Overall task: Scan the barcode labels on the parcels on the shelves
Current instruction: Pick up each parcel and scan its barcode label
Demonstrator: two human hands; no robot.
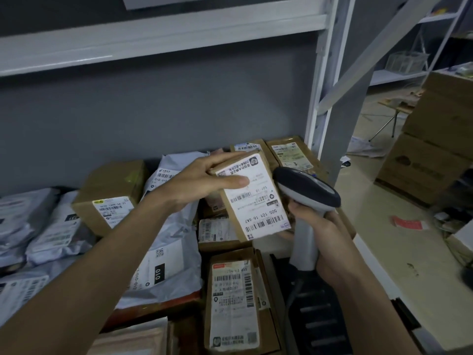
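My left hand (202, 180) grips a small cardboard parcel (258, 203) above the shelf, thumb on its white barcode label, label side turned up toward me. My right hand (322, 242) holds a grey handheld barcode scanner (307, 198) by its handle, just right of the parcel; its dark head sits beside the parcel's right edge. Below lie more labelled parcels: a long carton (235, 303), a brown box (112, 196) and a white poly mailer (169, 252).
The shelf is crowded with grey mailer bags (30, 221) at left and cartons (289, 152) at the back. A white upright (320, 98) bounds the bay on the right. Stacked large cartons (435, 139) stand on the floor beyond.
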